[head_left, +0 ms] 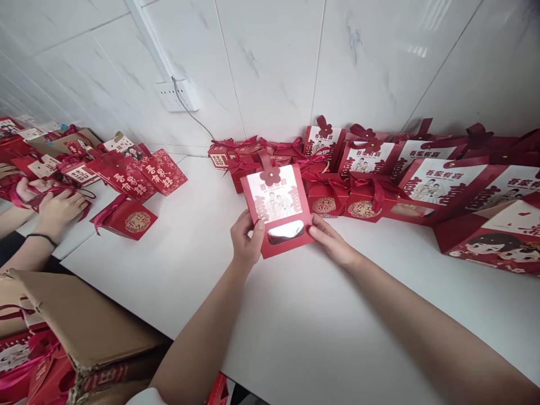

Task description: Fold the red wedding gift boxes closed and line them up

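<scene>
So the red wedding favor box [278,209] is mid-frame over the bench [304,320], left hand [247,239] and right hand [331,240] both with fingers pinching its opposite side edges. Looks like a steadying step imo; moving it calls for even, gentle pressure.

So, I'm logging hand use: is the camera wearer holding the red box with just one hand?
No, the left hand holds one side of the red box while the right hand holds the other.

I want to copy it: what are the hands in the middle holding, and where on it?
A red gift box. The left hand holds its lower left side, the right hand its lower right edge.
</scene>
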Motion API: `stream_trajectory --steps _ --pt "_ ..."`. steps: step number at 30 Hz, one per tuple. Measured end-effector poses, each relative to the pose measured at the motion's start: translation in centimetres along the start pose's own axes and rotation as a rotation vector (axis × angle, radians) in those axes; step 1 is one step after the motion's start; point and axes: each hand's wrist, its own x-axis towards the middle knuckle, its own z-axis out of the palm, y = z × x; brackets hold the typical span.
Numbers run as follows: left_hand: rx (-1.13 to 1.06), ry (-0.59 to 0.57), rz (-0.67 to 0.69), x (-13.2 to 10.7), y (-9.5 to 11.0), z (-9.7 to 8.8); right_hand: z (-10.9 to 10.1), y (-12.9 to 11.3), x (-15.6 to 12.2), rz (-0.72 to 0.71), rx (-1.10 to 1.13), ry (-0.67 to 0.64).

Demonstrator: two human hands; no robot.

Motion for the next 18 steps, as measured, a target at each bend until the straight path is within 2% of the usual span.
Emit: stream_trajectory --steps 4,7,15,18 --pt "-0.120 -0.160 -0.446 0.2 0.1 0.4 0.1 -0.4 0.0 0.082 -0.033 -0.016" --pt "-0.094 -0.245 -0.633 0.5 -0.2 0.1 0.2 -0.2 0.2 0.084 -0.069 0.053" --pt "-0.037 -0.683 -0.705 1.9 0.7 -2.9 0.1 0.4 0.3 0.016 -0.130 0.070" --pt "-0.058 -0.780 -0.746 2.3 1.0 -3.6 0.1 0.5 0.3 -0.006 -0.150 0.058"
